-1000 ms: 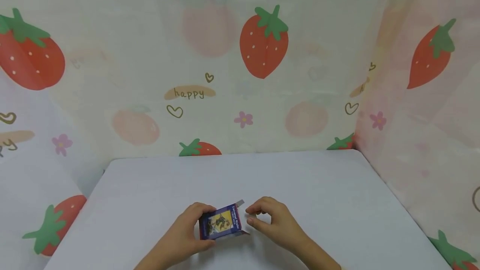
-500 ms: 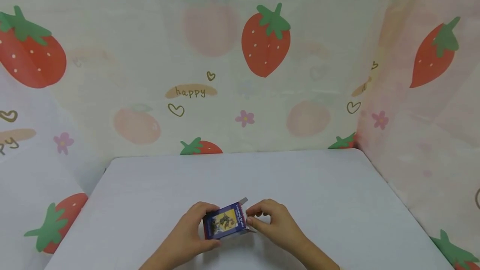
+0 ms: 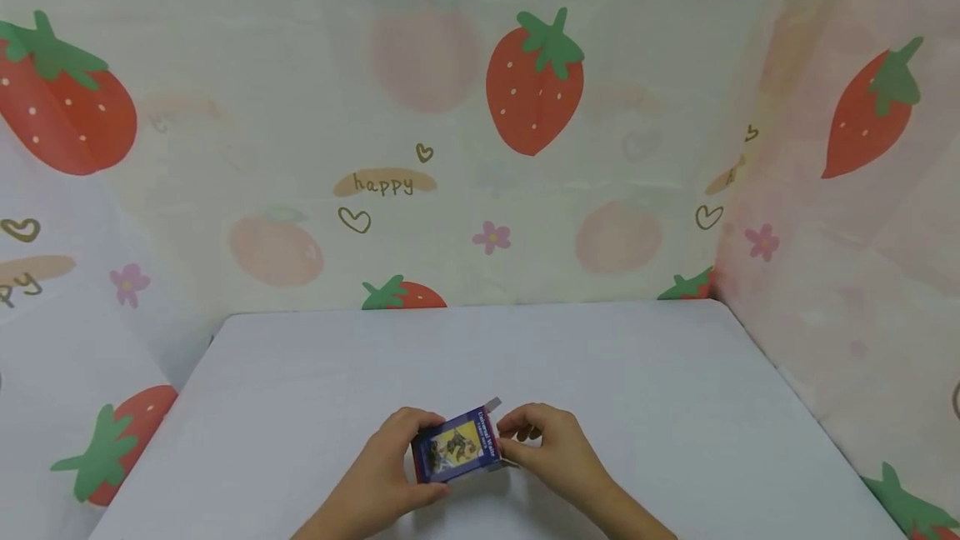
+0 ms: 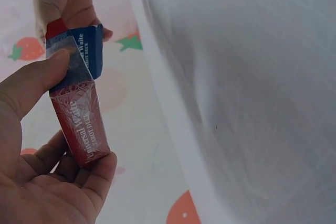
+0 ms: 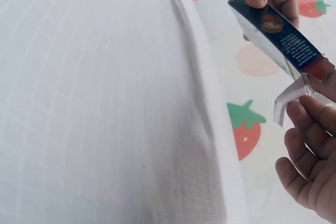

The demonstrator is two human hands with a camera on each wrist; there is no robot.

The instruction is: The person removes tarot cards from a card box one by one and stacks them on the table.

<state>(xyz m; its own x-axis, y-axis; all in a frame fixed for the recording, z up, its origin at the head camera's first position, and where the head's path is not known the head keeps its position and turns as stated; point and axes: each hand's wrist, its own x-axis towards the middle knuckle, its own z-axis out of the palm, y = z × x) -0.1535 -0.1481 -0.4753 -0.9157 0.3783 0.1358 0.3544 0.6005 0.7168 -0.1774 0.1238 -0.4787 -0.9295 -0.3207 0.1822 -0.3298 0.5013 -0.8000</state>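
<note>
My left hand (image 3: 390,465) grips a small blue tarot deck box (image 3: 456,447) by its left end, thumb on the near edge and fingers along the far one. The box is tilted above the table, its yellow picture facing up. At the right end its flaps stand open. My right hand (image 3: 561,442) is at that end; in the right wrist view its thumb and forefinger pinch around the white inside of an end flap (image 5: 290,97). A red side of the box (image 4: 83,127) with white lettering shows in the left wrist view. What lies inside the box is hidden.
A white-covered table (image 3: 645,373) spreads beneath and beyond both hands. Behind it and along the sides hangs a pale curtain (image 3: 450,265) printed with strawberries, flowers and hearts.
The box and left hand have shifted slightly right, up to the right hand. The right fingers, earlier a little apart from the box, are now at its open end.
</note>
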